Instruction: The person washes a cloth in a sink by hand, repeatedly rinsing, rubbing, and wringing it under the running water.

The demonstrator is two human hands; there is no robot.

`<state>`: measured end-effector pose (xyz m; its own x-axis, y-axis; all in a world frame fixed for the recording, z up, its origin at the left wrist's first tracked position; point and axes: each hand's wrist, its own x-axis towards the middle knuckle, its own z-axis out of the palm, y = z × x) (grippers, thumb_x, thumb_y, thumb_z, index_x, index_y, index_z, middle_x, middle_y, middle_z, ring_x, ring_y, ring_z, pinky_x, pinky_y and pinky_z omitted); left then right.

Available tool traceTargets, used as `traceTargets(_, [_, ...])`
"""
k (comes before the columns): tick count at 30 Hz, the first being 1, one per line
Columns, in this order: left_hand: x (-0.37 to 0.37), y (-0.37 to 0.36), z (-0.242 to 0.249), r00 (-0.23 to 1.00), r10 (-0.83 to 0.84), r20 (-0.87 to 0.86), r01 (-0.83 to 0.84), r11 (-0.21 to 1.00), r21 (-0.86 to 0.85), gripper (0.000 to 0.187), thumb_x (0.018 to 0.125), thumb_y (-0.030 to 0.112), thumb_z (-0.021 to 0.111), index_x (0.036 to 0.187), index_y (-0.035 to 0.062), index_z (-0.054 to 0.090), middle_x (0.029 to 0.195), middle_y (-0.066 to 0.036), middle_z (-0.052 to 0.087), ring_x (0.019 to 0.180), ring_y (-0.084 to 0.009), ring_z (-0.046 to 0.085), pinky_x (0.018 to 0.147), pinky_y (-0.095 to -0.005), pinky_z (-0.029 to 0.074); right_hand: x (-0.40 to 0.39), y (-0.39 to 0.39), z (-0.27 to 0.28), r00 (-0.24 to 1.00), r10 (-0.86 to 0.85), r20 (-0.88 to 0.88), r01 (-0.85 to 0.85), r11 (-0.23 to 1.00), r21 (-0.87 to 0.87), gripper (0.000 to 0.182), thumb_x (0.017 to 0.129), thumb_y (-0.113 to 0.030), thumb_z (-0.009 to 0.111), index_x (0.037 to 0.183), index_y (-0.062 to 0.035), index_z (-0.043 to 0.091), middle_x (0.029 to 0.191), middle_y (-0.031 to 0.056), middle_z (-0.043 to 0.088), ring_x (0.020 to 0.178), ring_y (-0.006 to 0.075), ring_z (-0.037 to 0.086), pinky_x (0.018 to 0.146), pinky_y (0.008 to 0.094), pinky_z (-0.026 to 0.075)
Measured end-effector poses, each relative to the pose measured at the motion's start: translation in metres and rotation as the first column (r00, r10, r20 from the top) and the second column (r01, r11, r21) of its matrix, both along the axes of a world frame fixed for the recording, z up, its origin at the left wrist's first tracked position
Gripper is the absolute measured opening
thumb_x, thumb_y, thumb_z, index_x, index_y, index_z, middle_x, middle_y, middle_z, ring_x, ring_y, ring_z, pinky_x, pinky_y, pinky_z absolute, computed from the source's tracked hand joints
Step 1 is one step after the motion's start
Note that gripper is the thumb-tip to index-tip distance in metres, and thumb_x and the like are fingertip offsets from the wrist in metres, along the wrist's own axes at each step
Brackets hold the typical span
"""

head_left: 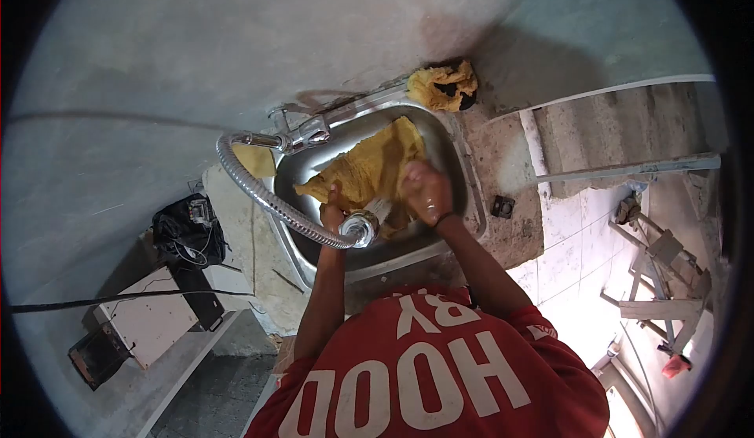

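Mid-wash | your left hand (333, 216) grips the hose (259, 194) nozzle | your right hand (428, 193) clutches the wet cloth (369, 167) in the sink (455, 147) | second cloth (442, 86) waits at its far corner.

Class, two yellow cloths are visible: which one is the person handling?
The cloth in the sink, under both hands; the other cloth lies crumpled and untouched at the sink's far corner.
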<state>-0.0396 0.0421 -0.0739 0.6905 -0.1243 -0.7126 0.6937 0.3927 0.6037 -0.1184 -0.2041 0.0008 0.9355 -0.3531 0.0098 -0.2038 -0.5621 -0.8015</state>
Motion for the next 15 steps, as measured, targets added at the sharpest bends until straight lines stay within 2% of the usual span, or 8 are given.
traceTargets(1, [-0.002, 0.005, -0.005, 0.993, -0.086, 0.076, 0.08, 0.994, 0.076, 0.06, 0.1, 0.047, 0.072, 0.136, 0.0023, 0.055, 0.115, -0.013, 0.07, 0.1, -0.026, 0.072, 0.086, -0.0397, 0.06, -0.006, 0.014, -0.009, 0.99, 0.099, -0.097, -0.081, 0.982, 0.173, 0.032, 0.082, -0.012, 0.078, 0.113, -0.0064, 0.07, 0.112, 0.0147, 0.07, 0.103, 0.0349, 0.069, 0.091, 0.044, 0.056])
traceTargets(3, [-0.008, 0.006, -0.008, 0.973, -0.182, 0.142, 0.159, 0.975, 0.157, 0.063, 0.101, 0.038, 0.072, 0.147, 0.0027, 0.048, 0.125, -0.014, 0.068, 0.106, -0.0274, 0.071, 0.094, -0.042, 0.059, -0.019, 0.046, -0.031, 0.925, 0.293, -0.242, -0.184, 0.903, 0.389, 0.06, 0.078, -0.035, 0.086, 0.126, -0.0055, 0.069, 0.131, 0.0202, 0.067, 0.123, 0.0398, 0.063, 0.105, 0.0467, 0.05])
traceTargets(4, [-0.009, 0.002, -0.005, 0.895, -0.28, 0.348, 0.17, 0.934, 0.314, 0.064, 0.102, 0.03, 0.069, 0.153, 0.0042, 0.039, 0.129, -0.014, 0.067, 0.107, -0.0269, 0.07, 0.095, -0.0408, 0.058, -0.025, 0.065, -0.043, 0.926, 0.29, -0.241, -0.182, 0.903, 0.388, 0.06, 0.078, -0.035, 0.086, 0.126, -0.0055, 0.069, 0.131, 0.0202, 0.067, 0.123, 0.0398, 0.063, 0.105, 0.0467, 0.05])
traceTargets(6, [-0.007, -0.001, 0.005, 0.683, -0.538, 0.495, 0.166, 0.774, 0.611, 0.076, 0.102, 0.018, 0.067, 0.161, 0.006, 0.022, 0.135, -0.015, 0.064, 0.112, -0.0263, 0.068, 0.096, -0.0363, 0.056, -0.032, 0.098, -0.068, 0.931, 0.316, -0.185, -0.331, 0.942, -0.061, 0.059, 0.082, -0.037, 0.08, 0.131, -0.0055, 0.069, 0.133, 0.0201, 0.066, 0.129, 0.0392, 0.059, 0.112, 0.0498, 0.045])
traceTargets(9, [0.005, -0.04, 0.088, 0.618, -0.655, 0.434, 0.263, 0.693, 0.671, 0.083, 0.098, 0.023, 0.072, 0.162, 0.0095, 0.02, 0.13, -0.018, 0.066, 0.114, -0.0256, 0.067, 0.094, -0.0366, 0.056, -0.034, 0.109, -0.108, 0.955, 0.257, -0.148, -0.262, 0.965, -0.011, 0.05, 0.084, -0.031, 0.075, 0.126, -0.0049, 0.069, 0.127, 0.0201, 0.069, 0.121, 0.0407, 0.062, 0.107, 0.0494, 0.048])
traceTargets(10, [0.013, -0.047, 0.13, 0.619, -0.768, 0.164, 0.459, 0.524, 0.717, 0.081, 0.095, 0.027, 0.074, 0.161, 0.0123, 0.029, 0.127, -0.021, 0.066, 0.11, -0.0261, 0.068, 0.089, -0.039, 0.056, -0.036, 0.113, -0.119, 0.965, 0.225, -0.135, -0.225, 0.974, 0.015, 0.046, 0.085, -0.029, 0.073, 0.124, -0.0047, 0.069, 0.124, 0.02, 0.07, 0.117, 0.0414, 0.064, 0.105, 0.0492, 0.049])
traceTargets(13, [0.03, -0.044, 0.109, 0.369, -0.874, 0.315, 0.225, 0.413, 0.883, 0.07, 0.092, 0.031, 0.074, 0.153, 0.0149, 0.044, 0.117, -0.025, 0.066, 0.103, -0.0389, 0.067, 0.09, -0.0474, 0.055, -0.037, 0.107, -0.114, 0.982, 0.145, -0.121, -0.139, 0.989, 0.058, 0.037, 0.087, -0.024, 0.068, 0.119, -0.0041, 0.069, 0.117, 0.02, 0.073, 0.109, 0.0429, 0.067, 0.099, 0.0489, 0.052])
traceTargets(15, [0.041, -0.044, 0.111, 0.433, -0.887, 0.163, 0.282, 0.305, 0.91, 0.057, 0.085, 0.029, 0.077, 0.135, 0.009, 0.058, 0.114, -0.02, 0.058, 0.105, -0.0406, 0.062, 0.092, -0.0498, 0.052, -0.037, 0.096, -0.1, 0.981, 0.141, -0.133, -0.135, 0.989, 0.053, 0.034, 0.086, -0.02, 0.067, 0.115, -0.0021, 0.07, 0.112, 0.022, 0.073, 0.104, 0.0413, 0.069, 0.097, 0.0474, 0.053])
